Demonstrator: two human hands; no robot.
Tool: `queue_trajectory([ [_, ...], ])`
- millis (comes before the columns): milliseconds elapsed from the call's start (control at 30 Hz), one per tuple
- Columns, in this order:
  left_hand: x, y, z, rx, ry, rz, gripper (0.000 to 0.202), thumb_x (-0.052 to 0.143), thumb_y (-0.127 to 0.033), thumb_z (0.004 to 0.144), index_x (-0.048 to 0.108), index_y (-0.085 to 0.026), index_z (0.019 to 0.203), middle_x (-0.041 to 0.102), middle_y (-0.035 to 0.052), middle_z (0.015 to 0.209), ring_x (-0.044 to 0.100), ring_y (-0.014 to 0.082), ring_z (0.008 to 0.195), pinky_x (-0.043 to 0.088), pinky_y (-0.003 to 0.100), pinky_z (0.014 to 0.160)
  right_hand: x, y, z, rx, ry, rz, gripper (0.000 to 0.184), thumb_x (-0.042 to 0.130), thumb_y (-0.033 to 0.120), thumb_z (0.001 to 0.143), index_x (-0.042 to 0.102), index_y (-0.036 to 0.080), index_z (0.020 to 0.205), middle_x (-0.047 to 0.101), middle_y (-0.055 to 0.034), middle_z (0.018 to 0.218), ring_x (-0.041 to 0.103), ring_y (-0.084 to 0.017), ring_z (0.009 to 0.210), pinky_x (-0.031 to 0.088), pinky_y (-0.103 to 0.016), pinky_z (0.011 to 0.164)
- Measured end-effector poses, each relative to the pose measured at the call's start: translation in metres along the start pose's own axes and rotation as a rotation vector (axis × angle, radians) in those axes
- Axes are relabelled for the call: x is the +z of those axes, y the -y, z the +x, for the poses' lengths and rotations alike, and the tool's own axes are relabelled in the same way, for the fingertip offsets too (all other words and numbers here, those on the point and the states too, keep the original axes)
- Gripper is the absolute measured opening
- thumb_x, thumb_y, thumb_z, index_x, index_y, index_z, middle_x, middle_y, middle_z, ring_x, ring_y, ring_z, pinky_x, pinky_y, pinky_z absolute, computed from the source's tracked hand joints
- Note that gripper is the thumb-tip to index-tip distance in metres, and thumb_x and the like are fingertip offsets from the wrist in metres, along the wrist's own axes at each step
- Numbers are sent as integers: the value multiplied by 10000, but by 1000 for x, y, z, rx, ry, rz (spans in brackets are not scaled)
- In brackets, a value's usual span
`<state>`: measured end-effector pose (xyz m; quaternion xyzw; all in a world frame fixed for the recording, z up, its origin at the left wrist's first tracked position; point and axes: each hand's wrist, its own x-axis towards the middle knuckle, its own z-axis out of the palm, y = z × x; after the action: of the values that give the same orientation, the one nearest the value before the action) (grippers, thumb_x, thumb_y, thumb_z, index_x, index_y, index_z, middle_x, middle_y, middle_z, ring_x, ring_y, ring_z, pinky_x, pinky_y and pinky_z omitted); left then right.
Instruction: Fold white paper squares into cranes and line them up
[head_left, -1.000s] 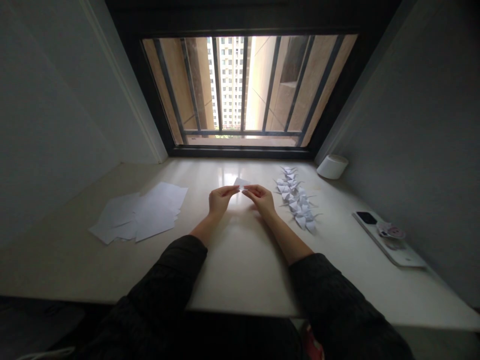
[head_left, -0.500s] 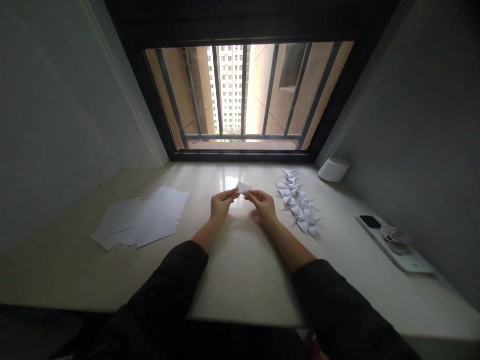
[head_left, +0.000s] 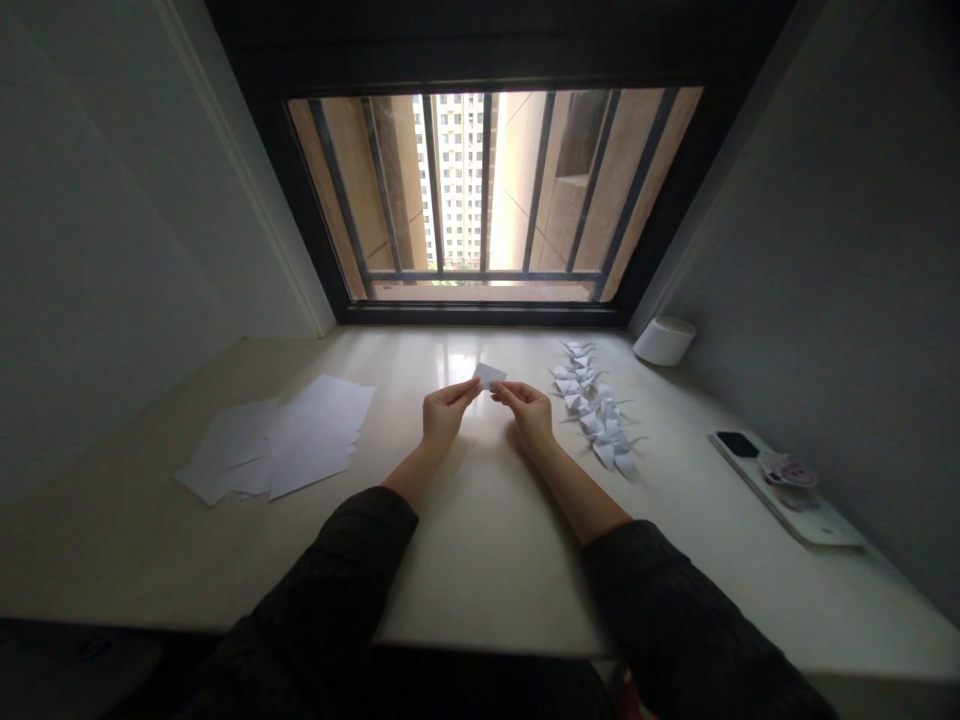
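Observation:
A small piece of folded white paper is held up between my two hands, over the middle of the pale sill. My left hand pinches its left corner between thumb and fingers. On the other side, my right hand grips the lower right edge, its fingers curled in. The folds on the paper are too small to make out. To the right of my right hand stand several folded paper cranes, set close together in rows. Loose white paper sheets lie overlapping to the left of my left hand.
A phone with a round grip on its back lies at the right, near the wall. A white rounded object sits in the far right corner. Behind the sill is a barred window with a dark frame.
My hands have barely moved; the left fingers have shifted slightly along the folded paper, and a little more of the paper shows between them. The view has shifted slightly.

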<state>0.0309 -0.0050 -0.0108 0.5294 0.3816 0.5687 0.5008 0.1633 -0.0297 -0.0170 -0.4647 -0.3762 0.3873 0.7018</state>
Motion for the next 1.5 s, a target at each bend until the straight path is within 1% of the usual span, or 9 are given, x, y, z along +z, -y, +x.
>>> queue_trajectory([
  [300, 2, -1, 0, -24, -3, -33, 337, 753, -312, 611, 720, -167, 913, 717, 94, 914, 652, 191, 823, 495, 337, 770, 0, 4, -2, 11, 11, 11, 323, 780, 403, 562, 683, 167, 760, 713, -57, 708, 659, -187, 640, 519, -341, 673],
  [433, 3, -4, -2, -28, 0, -20, 336, 739, -299, 620, 712, -161, 926, 721, 88, 867, 653, 184, 802, 488, 322, 751, 0, 2, -2, -14, 14, -3, 377, 774, 436, 559, 655, 182, 811, 714, -53, 691, 669, -202, 640, 522, -353, 668],
  [600, 2, -3, -1, -47, -3, -10, 311, 737, -311, 613, 699, -154, 879, 717, 76, 830, 650, 174, 771, 475, 306, 720, -2, -3, 1, -13, 18, -4, 402, 779, 461, 540, 616, 181, 779, 709, -51, 678, 674, -209, 642, 521, -353, 668],
  [800, 2, 1, 0, -76, -4, -15, 250, 729, -316, 618, 604, -164, 772, 704, 50, 737, 665, 186, 745, 471, 295, 678, -3, -5, 4, -14, 12, 6, 445, 781, 479, 521, 468, 213, 692, 687, -20, 615, 664, -198, 570, 497, -305, 589],
  [933, 2, 1, -1, -83, 2, -41, 316, 736, -329, 622, 515, -177, 788, 693, 35, 701, 675, 193, 722, 476, 295, 673, -3, -6, 4, -25, 12, 19, 475, 776, 458, 540, 389, 225, 687, 685, -8, 623, 657, -189, 557, 489, -288, 566],
  [1133, -3, 1, 1, -93, 85, 14, 532, 759, -375, 604, 530, -178, 1042, 704, 67, 764, 671, 207, 760, 485, 295, 659, -7, -7, 5, -68, 38, -22, 402, 770, 428, 574, 463, 217, 726, 663, 9, 647, 650, -171, 585, 514, -301, 609],
  [1200, -4, 2, 2, -96, 111, 28, 560, 755, -388, 606, 550, -172, 1080, 707, 80, 795, 667, 209, 773, 485, 294, 653, -8, -7, 6, -92, 46, -49, 391, 766, 436, 578, 477, 218, 724, 645, 19, 636, 647, -170, 592, 516, -304, 621],
  [1367, -2, 4, 2, -146, 164, 67, 408, 744, -394, 608, 662, -135, 912, 707, 103, 826, 658, 202, 777, 470, 284, 652, -9, -8, 7, -103, 71, -154, 378, 754, 458, 590, 508, 213, 739, 635, 15, 612, 647, -179, 610, 500, -296, 613],
  [1500, -2, 5, 2, -161, 146, 45, 341, 758, -366, 583, 686, -140, 827, 704, 83, 799, 651, 188, 768, 457, 274, 661, -9, -9, 7, -83, 136, -94, 387, 770, 420, 581, 528, 214, 801, 662, 7, 661, 648, -172, 655, 494, -293, 647],
])
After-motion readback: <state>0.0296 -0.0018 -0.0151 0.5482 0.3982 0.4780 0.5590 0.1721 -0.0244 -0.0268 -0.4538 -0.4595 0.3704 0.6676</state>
